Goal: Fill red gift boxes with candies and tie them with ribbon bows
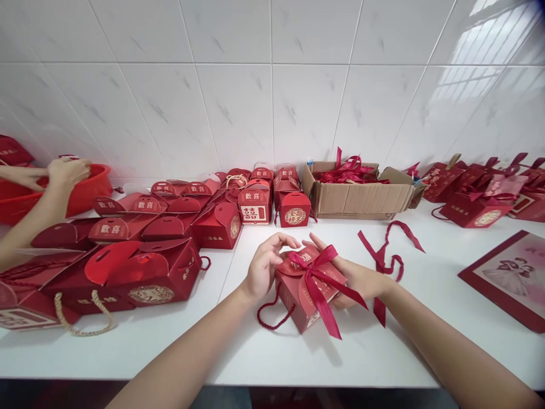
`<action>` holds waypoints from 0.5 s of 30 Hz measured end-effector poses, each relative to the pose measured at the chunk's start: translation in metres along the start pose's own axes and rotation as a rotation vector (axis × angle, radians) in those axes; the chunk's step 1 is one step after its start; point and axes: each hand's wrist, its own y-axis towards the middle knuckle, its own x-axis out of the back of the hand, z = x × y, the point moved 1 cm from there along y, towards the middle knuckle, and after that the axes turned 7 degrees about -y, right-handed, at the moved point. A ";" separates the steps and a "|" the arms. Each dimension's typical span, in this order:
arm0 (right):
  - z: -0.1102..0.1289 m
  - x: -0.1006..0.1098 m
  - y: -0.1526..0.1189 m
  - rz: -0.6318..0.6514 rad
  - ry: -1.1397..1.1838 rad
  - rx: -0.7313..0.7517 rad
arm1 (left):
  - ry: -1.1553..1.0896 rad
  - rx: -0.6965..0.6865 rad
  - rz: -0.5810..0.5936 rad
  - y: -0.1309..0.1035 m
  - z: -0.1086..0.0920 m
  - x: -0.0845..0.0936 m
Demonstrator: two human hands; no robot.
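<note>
A small red gift box (293,295) with gold print is tilted between my two hands above the white table. A crimson ribbon (326,309) is tied in a bow on its top, with two tails hanging over the near side. My left hand (264,267) grips the box's left side, fingers curled at the top flap. Against the right and far side lies my right hand (360,278), its lower fingers hidden behind the box. A twisted dark red cord handle (276,326) dangles at the left. Just beyond my right wrist lies a loose ribbon (381,255).
Rows of closed red boxes (162,272) fill the left. A cardboard carton (361,199) of ribbons stands by the tiled wall. Ribboned boxes (477,207) and a flat picture panel (511,275) are right. Another person's hands (68,170) are over a red basin (100,184).
</note>
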 end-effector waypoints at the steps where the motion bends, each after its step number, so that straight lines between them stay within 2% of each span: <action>1: 0.001 -0.001 0.001 0.002 0.014 0.013 | 0.027 0.006 0.015 0.000 0.000 0.000; 5: 0.002 -0.002 0.002 -0.066 -0.001 -0.010 | 0.091 0.014 0.000 -0.001 0.003 0.000; 7: 0.000 0.003 0.001 -0.163 -0.019 -0.005 | 0.099 -0.012 -0.076 0.000 0.006 0.002; 9: -0.003 0.014 -0.003 -0.295 0.010 0.004 | 0.119 -0.028 -0.210 0.002 0.009 0.006; 11: -0.007 0.031 -0.009 -0.503 0.064 -0.011 | 0.168 -0.008 -0.351 0.005 0.012 0.011; 12: -0.010 0.041 -0.014 -0.648 0.077 -0.014 | 0.199 0.009 -0.398 0.006 0.013 0.013; 15: -0.016 0.074 -0.031 -1.188 0.001 0.059 | 0.265 0.025 -0.453 0.008 0.015 0.015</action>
